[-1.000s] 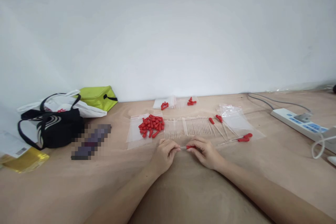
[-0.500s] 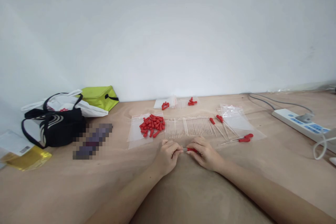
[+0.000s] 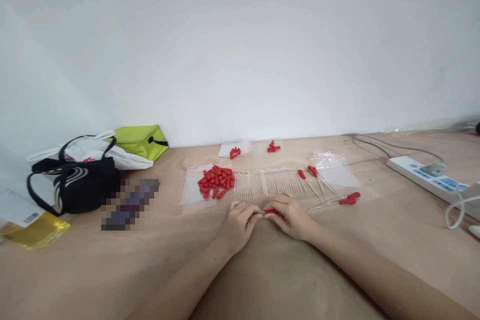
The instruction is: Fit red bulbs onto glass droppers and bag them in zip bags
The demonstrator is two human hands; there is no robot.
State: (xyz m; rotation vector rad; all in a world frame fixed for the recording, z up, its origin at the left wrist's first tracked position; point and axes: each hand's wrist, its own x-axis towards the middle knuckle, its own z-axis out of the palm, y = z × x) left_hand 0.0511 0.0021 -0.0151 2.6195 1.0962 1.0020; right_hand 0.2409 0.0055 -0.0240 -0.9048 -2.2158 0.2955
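My left hand (image 3: 241, 222) is closed in a pinch on a thin clear glass dropper tube, most of it hidden by the fingers. Between the fingers of my right hand (image 3: 290, 217) is a red rubber bulb (image 3: 270, 211), and the tube's end meets its mouth. How deep the tube sits inside I cannot tell. Just beyond the hands lies a row of clear tubes (image 3: 266, 184). A heap of red bulbs (image 3: 215, 181) rests on a plastic bag at the left. Several droppers with bulbs fitted (image 3: 348, 199) lie to the right.
Small groups of red bulbs (image 3: 273, 146) sit by the wall. Clear zip bags (image 3: 335, 162) lie at the right, near a white power strip (image 3: 423, 175). On the left are a black bag (image 3: 86, 185), a lime-green bag (image 3: 140, 140) and a pixelated item (image 3: 131, 205).
My two hands have come slightly closer together, and less bare tube shows between the left fingers and the red bulb. The view has shifted a little.
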